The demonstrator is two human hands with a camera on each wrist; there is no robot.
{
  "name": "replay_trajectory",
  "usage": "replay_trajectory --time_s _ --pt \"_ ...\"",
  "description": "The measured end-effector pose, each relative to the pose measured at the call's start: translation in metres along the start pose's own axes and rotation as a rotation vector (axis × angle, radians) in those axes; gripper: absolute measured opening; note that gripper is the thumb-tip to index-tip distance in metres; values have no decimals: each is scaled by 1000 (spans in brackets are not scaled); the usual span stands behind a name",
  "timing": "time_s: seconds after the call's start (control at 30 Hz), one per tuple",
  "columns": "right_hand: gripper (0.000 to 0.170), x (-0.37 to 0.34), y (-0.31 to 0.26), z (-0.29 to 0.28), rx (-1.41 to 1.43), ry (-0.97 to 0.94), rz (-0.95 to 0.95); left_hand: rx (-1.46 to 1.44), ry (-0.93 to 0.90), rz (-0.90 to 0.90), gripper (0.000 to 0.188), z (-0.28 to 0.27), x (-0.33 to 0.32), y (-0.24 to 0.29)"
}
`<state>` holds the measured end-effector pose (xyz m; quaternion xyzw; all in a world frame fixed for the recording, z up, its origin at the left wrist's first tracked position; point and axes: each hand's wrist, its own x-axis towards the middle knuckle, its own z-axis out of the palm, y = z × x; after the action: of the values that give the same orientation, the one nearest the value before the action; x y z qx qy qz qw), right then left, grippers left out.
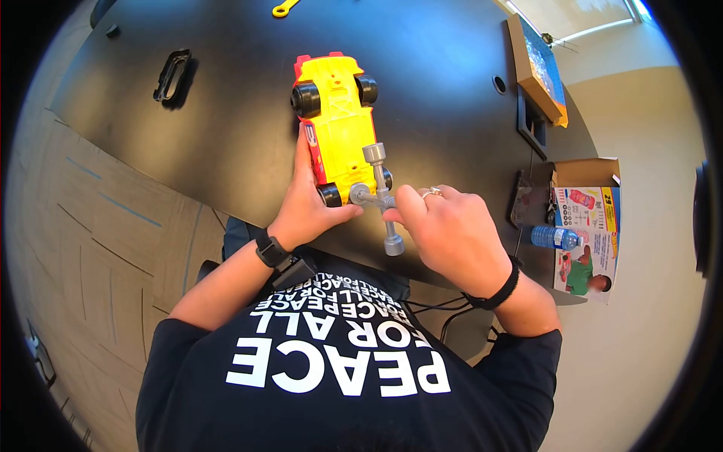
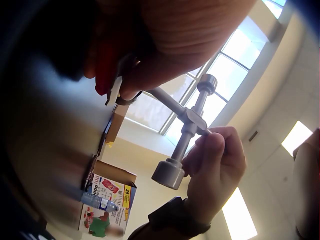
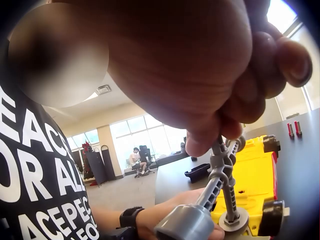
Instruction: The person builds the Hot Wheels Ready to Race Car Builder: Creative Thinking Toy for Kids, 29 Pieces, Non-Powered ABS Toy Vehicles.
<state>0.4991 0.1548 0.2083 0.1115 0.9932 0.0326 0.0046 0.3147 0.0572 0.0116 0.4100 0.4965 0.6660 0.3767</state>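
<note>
A toy car (image 1: 343, 143) with a yellow underside and black wheels is held bottom-up over the table's near edge. My left hand (image 1: 312, 203) grips its near end from the left side. A grey four-armed wrench (image 1: 382, 197) has one socket end against the car's near end, by a wheel; the right wrist view shows that end (image 3: 233, 220) on the yellow underside (image 3: 250, 175). With thumb and fingers, my right hand (image 1: 457, 239) pinches the wrench's outer arm. In the left wrist view the right hand (image 2: 217, 175) is at the wrench's hub (image 2: 194, 119).
A black frame-like part (image 1: 174, 77) lies at the table's left, a yellow tool (image 1: 285, 8) at the far edge. On the right are an open tray box (image 1: 536, 68), a water bottle (image 1: 556, 238) and a printed carton (image 1: 587, 264). A seated person (image 3: 135, 159) is in the background.
</note>
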Motion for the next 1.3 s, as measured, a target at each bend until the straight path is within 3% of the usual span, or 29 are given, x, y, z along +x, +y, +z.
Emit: replay_trajectory --time_s 0.07,0.17,0.27,0.33,0.4,0.43,0.5,0.53,0.6,0.73,0.87,0.97,1.0,1.07,1.1,1.2,1.27,1.3 --pt "31 -2 0 -1 15 -60 63 -3 -7 5 157 0 0 -2" --pt "29 -7 3 -4 -8 13 22 -77 -12 -20 153 3 0 0" --pt "17 -31 29 -11 185 285 140 -136 15 9 139 8 -1 9" --pt "14 -53 51 -5 405 432 398 -229 44 -38 122 10 -1 8" --pt "23 -90 86 25 818 371 849 -281 61 -61 117 10 -1 6" --pt "23 -107 104 51 819 382 850 -341 70 -90 112 8 -1 6" --pt "40 -135 129 108 1258 564 1061 -365 50 -104 111 3 -1 5" --pt "40 -144 131 127 1260 584 1066 -394 40 -124 110 1 -1 5" --pt "49 -161 128 154 1398 692 1291 -324 1 -91 111 -5 -2 1" --pt "47 -178 123 174 1224 718 1417 -242 -46 -56 116 -14 -4 -4" --pt "40 -181 127 187 1151 706 1397 -125 -91 -8 119 -15 3 26" --pt "27 -174 127 186 1192 725 1329 235 -65 180 117 -16 16 44" --pt "27 -174 126 185 1196 730 1328 239 -68 182 117 -16 23 54" --pt "28 -167 127 182 1207 755 1396 656 -89 337 116 -20 37 79" --pt "28 -168 131 188 1214 754 1384 678 -74 422 110 -18 44 81" --pt "30 -176 140 205 1061 689 1366 823 -106 367 105 -22 54 83" --pt "33 -171 136 203 -195 467 1065 930 -64 439 100 -23 60 73" --pt "38 -164 134 198 -257 589 996 1030 -104 447 100 -25 63 71"
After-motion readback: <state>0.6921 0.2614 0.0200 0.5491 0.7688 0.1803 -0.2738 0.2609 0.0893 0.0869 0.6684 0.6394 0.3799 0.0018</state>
